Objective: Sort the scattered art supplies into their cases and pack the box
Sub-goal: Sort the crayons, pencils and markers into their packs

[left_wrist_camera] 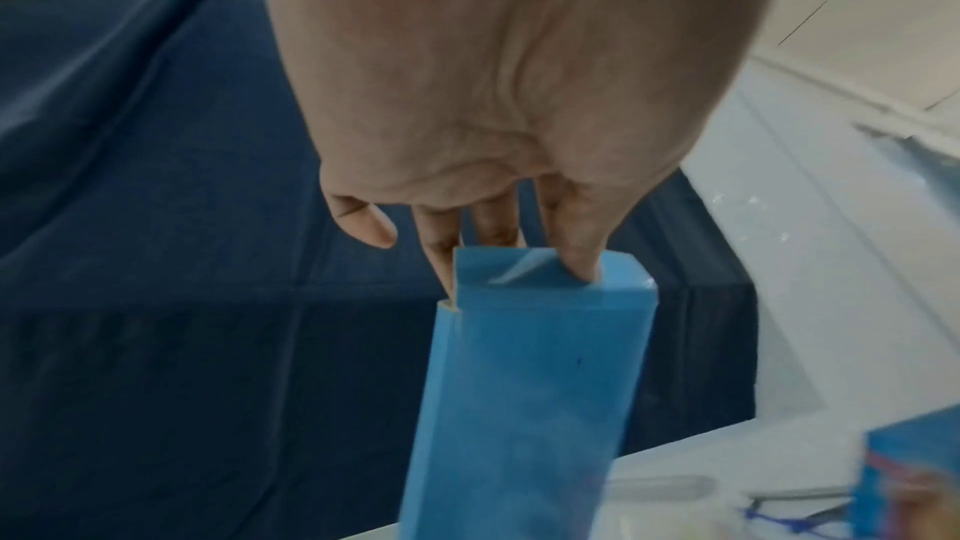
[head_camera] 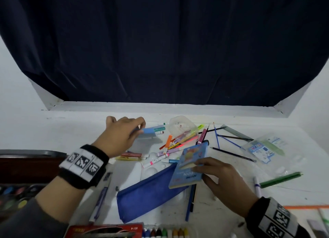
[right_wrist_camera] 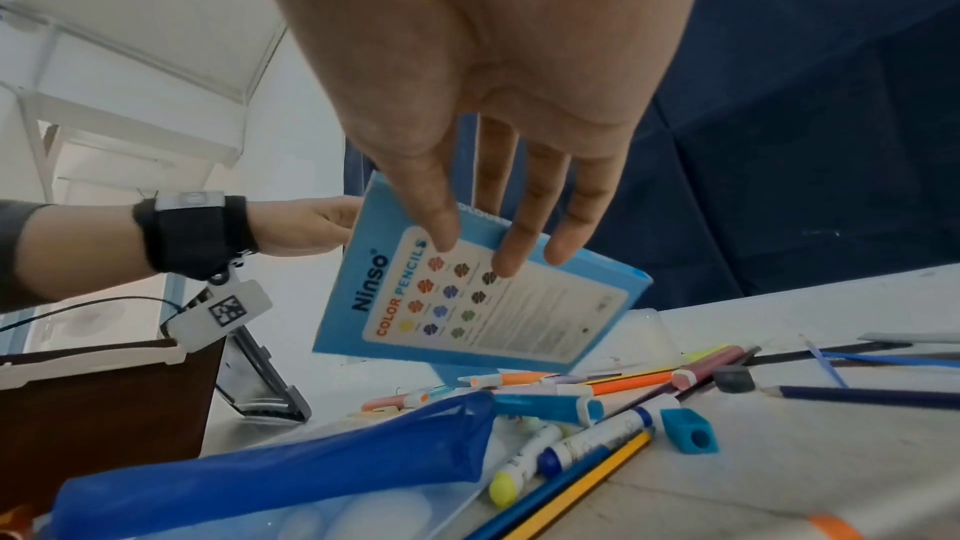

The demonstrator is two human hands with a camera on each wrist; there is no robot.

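My left hand (head_camera: 138, 131) is raised over the back of the table and pinches the top end of a narrow light-blue carton (head_camera: 149, 132). In the left wrist view the carton (left_wrist_camera: 524, 384) hangs down from my fingers (left_wrist_camera: 442, 257). My right hand (head_camera: 200, 165) grips a blue colour-pencil box (head_camera: 188, 166), tilted just above a blue zip pouch (head_camera: 151, 193). The right wrist view shows my thumb and fingers (right_wrist_camera: 511, 257) curled on the box's printed face (right_wrist_camera: 467, 302). Markers and pencils (head_camera: 167, 148) lie scattered between the hands.
A clear plastic tub (head_camera: 183, 129) lies on its side behind the markers. A brown box (head_camera: 26, 166) and a paint palette (head_camera: 16, 195) stand at the left. Crayons (head_camera: 165, 233) line the near edge. A blue sharpener (right_wrist_camera: 693, 430), packets (head_camera: 263, 148) and a green pencil (head_camera: 281, 180) lie right.
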